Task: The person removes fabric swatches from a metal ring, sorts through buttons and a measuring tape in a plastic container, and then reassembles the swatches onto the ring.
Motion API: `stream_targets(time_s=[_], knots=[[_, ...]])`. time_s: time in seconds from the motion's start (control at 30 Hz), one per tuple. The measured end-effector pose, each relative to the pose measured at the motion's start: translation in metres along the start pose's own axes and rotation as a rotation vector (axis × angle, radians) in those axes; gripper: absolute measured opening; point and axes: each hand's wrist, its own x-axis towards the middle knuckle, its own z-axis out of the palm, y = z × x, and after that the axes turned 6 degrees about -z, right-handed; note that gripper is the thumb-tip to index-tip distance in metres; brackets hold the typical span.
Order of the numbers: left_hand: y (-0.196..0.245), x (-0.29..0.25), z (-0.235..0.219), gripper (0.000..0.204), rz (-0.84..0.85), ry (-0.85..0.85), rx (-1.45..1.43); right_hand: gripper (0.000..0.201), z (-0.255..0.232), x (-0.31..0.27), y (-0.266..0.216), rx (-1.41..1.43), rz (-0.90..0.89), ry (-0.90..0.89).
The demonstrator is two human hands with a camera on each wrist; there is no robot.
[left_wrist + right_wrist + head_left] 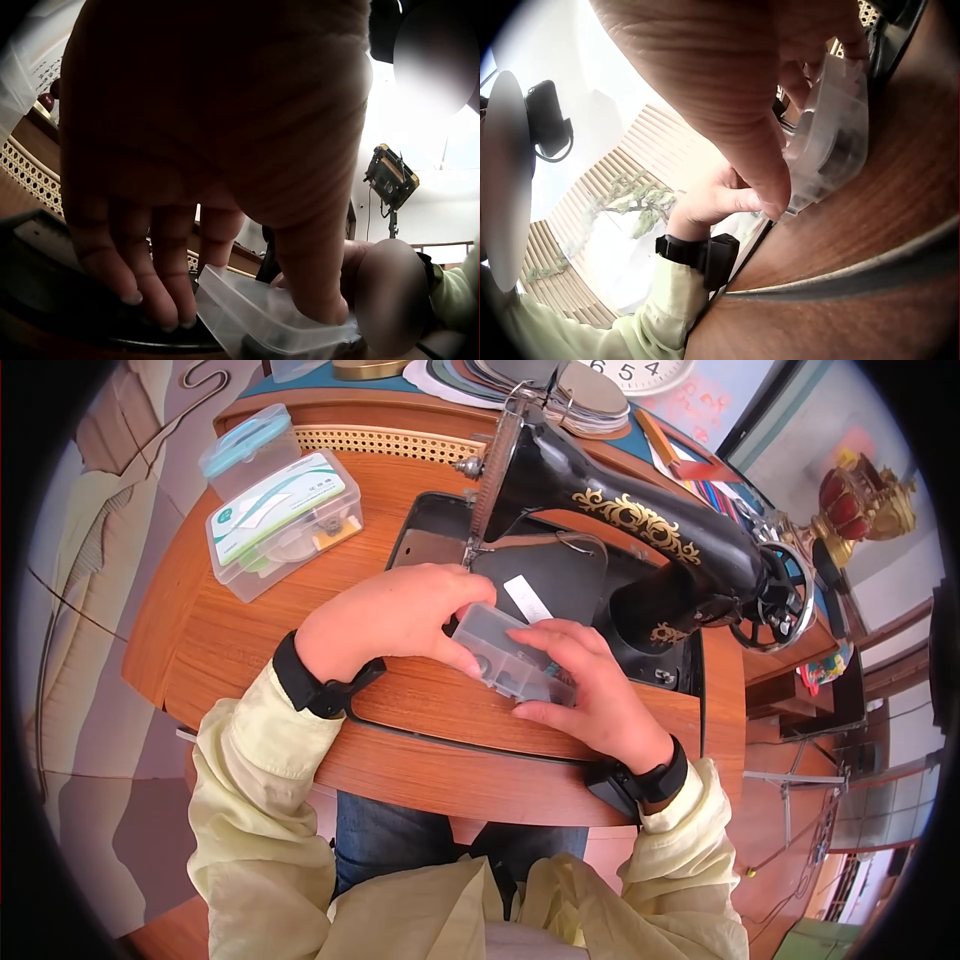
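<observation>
Between both hands, over the front of the sewing machine's bed, is a small clear plastic box [505,650] with small items inside. My left hand [395,618] pinches its left end between thumb and fingers. At the right end my right hand [590,690] grips it, thumb on the near side and fingers over the top. In the left wrist view the box's translucent corner [262,319] shows under the thumb. The right wrist view has the box [829,135] close over the wooden table, with the right thumb on its edge.
A black sewing machine [620,510] with gold decoration stands behind the hands. On its bed lies a white strip [527,598]. Two lidded plastic boxes, one labelled green and white [285,520], one with a blue handle [245,445], sit at the left of the wooden table [230,650].
</observation>
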Motion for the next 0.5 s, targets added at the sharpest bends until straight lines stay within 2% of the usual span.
stream_targets(time_s=[0.13, 0.23, 0.33, 0.47, 0.5], knots=[[0.000, -0.002, 0.003, 0.056, 0.008, 0.044, -0.016, 0.069, 0.001, -0.002, 0.001, 0.028, 0.003, 0.010], [0.004, -0.002, 0.002, 0.057, -0.036, 0.011, -0.052, 0.069, 0.001, -0.002, 0.000, -0.019, 0.022, -0.024], [0.015, -0.001, -0.004, 0.052, -0.078, -0.024, -0.108, 0.069, 0.003, -0.004, 0.005, 0.013, 0.009, 0.018], [0.027, -0.003, -0.003, 0.069, -0.080, -0.024, 0.023, 0.065, 0.009, -0.006, 0.013, 0.033, -0.024, 0.095], [0.022, -0.003, 0.001, 0.076, -0.006, 0.000, 0.093, 0.065, 0.011, -0.007, 0.015, 0.033, -0.035, 0.117]])
